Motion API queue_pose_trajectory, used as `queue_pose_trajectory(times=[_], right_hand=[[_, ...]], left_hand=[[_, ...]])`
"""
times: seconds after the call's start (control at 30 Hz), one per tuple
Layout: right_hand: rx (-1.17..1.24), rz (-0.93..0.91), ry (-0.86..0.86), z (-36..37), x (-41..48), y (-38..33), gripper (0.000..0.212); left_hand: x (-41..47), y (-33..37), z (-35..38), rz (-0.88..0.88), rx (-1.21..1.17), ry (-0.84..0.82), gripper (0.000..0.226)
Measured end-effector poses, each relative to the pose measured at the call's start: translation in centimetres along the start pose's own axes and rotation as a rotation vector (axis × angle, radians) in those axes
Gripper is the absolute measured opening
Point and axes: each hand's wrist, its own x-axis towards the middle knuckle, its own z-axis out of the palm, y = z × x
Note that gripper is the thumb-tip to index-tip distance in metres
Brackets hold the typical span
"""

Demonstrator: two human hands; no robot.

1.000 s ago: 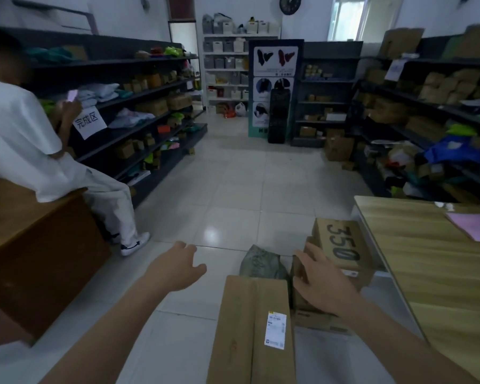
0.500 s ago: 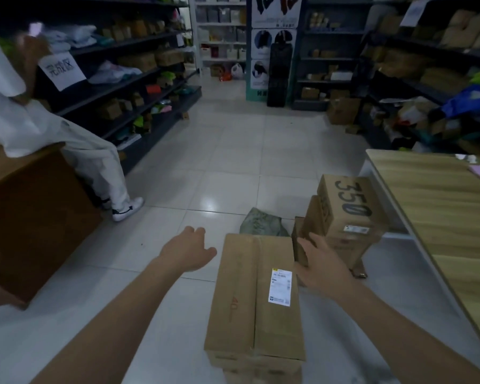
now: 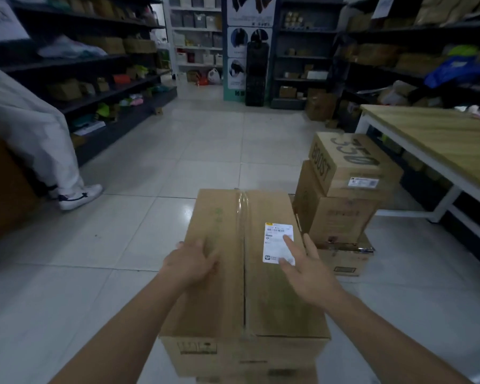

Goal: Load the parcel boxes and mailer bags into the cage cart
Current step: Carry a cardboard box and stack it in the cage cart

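A large taped cardboard parcel box [image 3: 261,300] with a white shipping label [image 3: 278,242] stands in front of me on top of another box. My left hand [image 3: 190,263] lies on the box's left top edge with fingers curled over it. My right hand [image 3: 305,268] hovers over the right side of the lid, fingers spread, the index finger touching the label. To the right stands a stack of boxes: a "BOOST 350" shoe box [image 3: 349,164] on a plain carton [image 3: 333,217] above a flatter box [image 3: 344,259]. No cage cart is in view.
A wooden table [image 3: 441,145] with white legs runs along the right. Dark shelves [image 3: 100,79] full of goods line both sides and the back. A person in white trousers [image 3: 39,139] stands at the left beside a brown counter [image 3: 3,189]. Tiled floor stretches ahead.
The view has tilted down and moved closer to the box. Both hands have come inward from beside the box onto its top. The grey mailer bag behind the box is hidden now.
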Motion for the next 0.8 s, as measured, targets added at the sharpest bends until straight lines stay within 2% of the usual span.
queue_pose_trajectory(times=[0.17,0.3,0.57,0.8], right_hand=[[-0.018,0.030,0.033,3.4,0.9,2.4,0.061],[0.038,0.075,0.033,4.5,1.2,3.9,0.058],[-0.024,0.101,0.053,4.8,0.9,3.2,0.058],[-0.277,0.139,0.116,5.4,0.0,1.3,0.062]], left_hand=[[-0.2,-2.0,4.0,0.028,-0.093,0.203,0.069],[-0.3,-2.0,4.5,0.028,-0.080,0.279,0.066],[-0.6,-1.8,4.6,0.052,-0.070,0.314,0.064],[-0.7,-2.2,4.8,0.050,0.028,0.236,0.092]])
